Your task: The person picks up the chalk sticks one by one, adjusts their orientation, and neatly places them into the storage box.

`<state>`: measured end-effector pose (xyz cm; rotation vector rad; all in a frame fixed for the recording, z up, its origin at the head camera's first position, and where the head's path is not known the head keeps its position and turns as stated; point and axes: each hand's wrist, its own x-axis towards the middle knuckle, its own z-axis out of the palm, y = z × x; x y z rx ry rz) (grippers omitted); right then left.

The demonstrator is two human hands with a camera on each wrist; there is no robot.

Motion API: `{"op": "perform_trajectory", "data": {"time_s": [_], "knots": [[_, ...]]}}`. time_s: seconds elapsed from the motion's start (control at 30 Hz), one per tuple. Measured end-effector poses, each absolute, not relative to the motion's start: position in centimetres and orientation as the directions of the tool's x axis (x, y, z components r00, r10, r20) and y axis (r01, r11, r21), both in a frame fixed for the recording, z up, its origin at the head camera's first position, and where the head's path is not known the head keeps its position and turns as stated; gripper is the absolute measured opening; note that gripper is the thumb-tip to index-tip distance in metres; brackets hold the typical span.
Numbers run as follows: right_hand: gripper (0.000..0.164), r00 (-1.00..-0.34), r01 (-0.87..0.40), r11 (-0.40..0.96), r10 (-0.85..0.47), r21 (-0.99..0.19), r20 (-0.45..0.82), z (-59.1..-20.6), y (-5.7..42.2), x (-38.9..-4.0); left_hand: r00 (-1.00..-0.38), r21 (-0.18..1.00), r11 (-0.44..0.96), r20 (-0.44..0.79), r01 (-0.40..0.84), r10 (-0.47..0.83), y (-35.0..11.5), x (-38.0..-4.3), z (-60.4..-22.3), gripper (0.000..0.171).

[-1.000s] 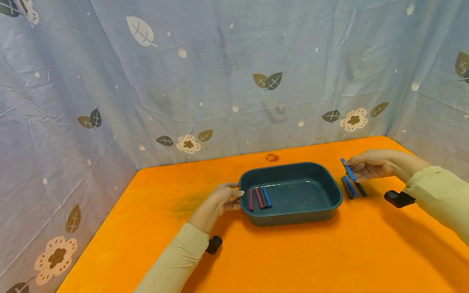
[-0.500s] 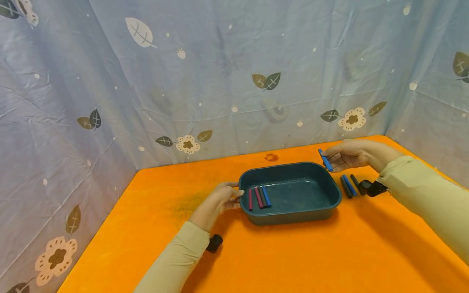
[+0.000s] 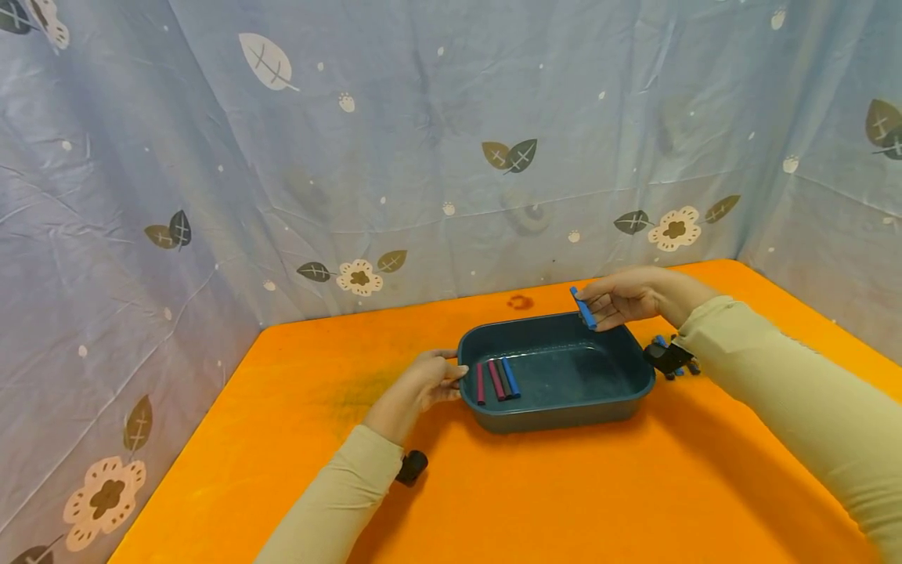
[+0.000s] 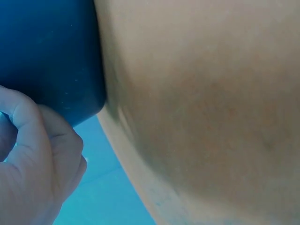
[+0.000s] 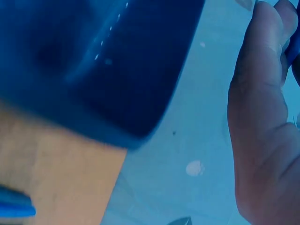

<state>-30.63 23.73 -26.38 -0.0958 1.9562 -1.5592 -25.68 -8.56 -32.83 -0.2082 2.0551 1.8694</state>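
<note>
A dark teal rectangular basin stands on the orange table. My left hand grips its left rim, thumb over the edge and fingers outside; the left wrist view shows this hand against the basin's wall. Between thumb and fingertips, my right hand pinches a slim blue stick, tilted over the basin's back right rim. In the right wrist view that stick shows only at the right edge. Inside the basin's left end lie two maroon sticks, a dark stick and another blue stick, side by side.
Right of the basin, a few more sticks lie on the table, mostly hidden behind the black wrist camera. A patterned grey-blue curtain rises along the table's back edge, and a reddish-brown mark is on the tabletop behind the basin.
My right hand has carried the blue stick leftward from above the loose sticks to over the basin's back right rim. The left hand stays on the basin's left rim.
</note>
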Motion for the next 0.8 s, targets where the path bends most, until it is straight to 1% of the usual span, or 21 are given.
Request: {"op": "perform_trajectory", "data": {"time_s": [0.07,0.2,0.43,0.67,0.7,0.8], "knots": [[0.026,-0.794,0.305,0.312,-0.438,-0.900,-0.421,-26.5,23.1,-30.7,-0.927,0.933,0.117,-0.354,-0.341,0.127,-8.6,-25.7,-32.8,0.050],[0.024,-0.785,0.311,0.321,-0.444,-0.895,-0.432,-26.7,21.8,-30.7,-0.925,0.932,0.107,-0.358,-0.346,0.123,-8.5,-25.7,-32.7,0.050],[0.044,-0.776,0.293,0.361,-0.452,-0.885,-0.441,-27.3,20.0,-30.9,-0.922,0.928,0.099,-0.368,-0.358,0.116,-8.5,-25.8,-32.7,0.050],[0.031,-0.764,0.290,0.386,-0.458,-0.876,-0.455,-28.1,18.4,-31.0,-0.920,0.928,0.089,-0.371,-0.362,0.125,-8.7,-25.9,-32.7,0.050],[0.031,-0.764,0.290,0.389,-0.456,-0.874,-0.456,-28.3,18.1,-31.0,-0.920,0.928,0.091,-0.370,-0.361,0.126,-8.7,-25.9,-32.7,0.050],[0.040,-0.762,0.294,0.402,-0.449,-0.867,-0.466,-28.9,17.5,-31.0,-0.920,0.929,0.100,-0.368,-0.357,0.134,-8.8,-25.9,-32.6,0.050]]}}
